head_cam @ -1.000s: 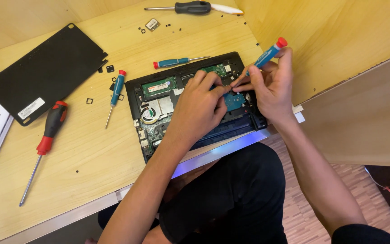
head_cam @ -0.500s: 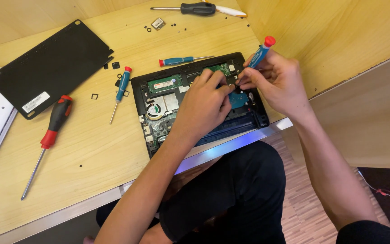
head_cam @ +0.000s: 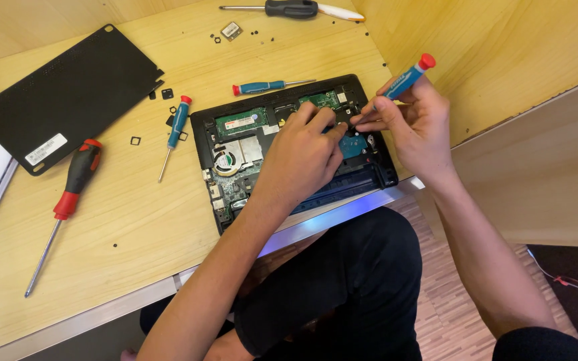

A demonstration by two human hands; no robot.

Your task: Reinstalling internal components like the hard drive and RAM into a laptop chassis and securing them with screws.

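Right now the right hand's (head_cam: 416, 124) fingers (head_cam: 377, 120) are clamped on a blue screwdriver (head_cam: 406, 75), its tip down in the opened laptop (head_cam: 235, 157) on the counter (head_cam: 135, 220); left hand (head_cam: 302, 157) fingers pinch together beside it.

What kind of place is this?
Probably a small electronics repair bench: an opened laptop with its circuit boards bared lies on a wooden desk, its black cover set aside, screwdrivers scattered around.
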